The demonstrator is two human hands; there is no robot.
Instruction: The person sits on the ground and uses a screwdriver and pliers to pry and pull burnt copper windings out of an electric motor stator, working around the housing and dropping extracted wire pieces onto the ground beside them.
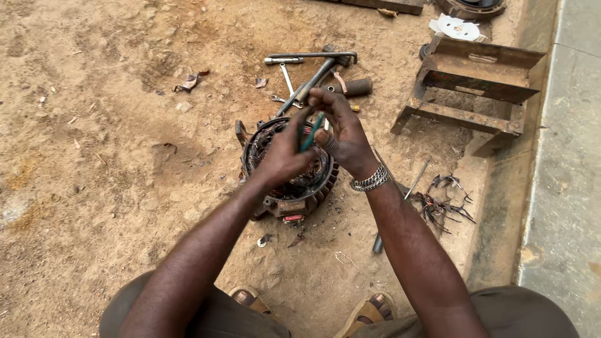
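1. The person sits low over sandy ground (106, 125). Both hands meet above a round metal motor part (291, 181).
2. The left hand (283, 153) is closed around a thin tool with green handles (312, 133). Only a bit of green shows between the fingers. The tool's tip is hidden, so I cannot tell what kind of tool it is.
3. The right hand (341, 134) is curled up just beside the left hand, and they touch. Its fingertips pinch together at the top. What they pinch is too small to see.
4. A shiny chain bracelet (370, 180) goes around the right wrist.
5. The motor part lies on the ground right under the hands. The hands and left arm cover its middle. Dark wires sit inside its ring, but they are hard to make out.
6. Behind the hands lie some long metal tools (310, 69) in a heap. They cross over each other, so it is hard to tell them apart.
7. A rusty metal stand (476, 81) is off to the right. Near it is a small pile of dark twisted wire bits (444, 203).
8. A thin rod (400, 206) runs under the right arm, partly hidden.
9. Two sandals (369, 310) peek out at the bottom. The knees are cut off by the edge.
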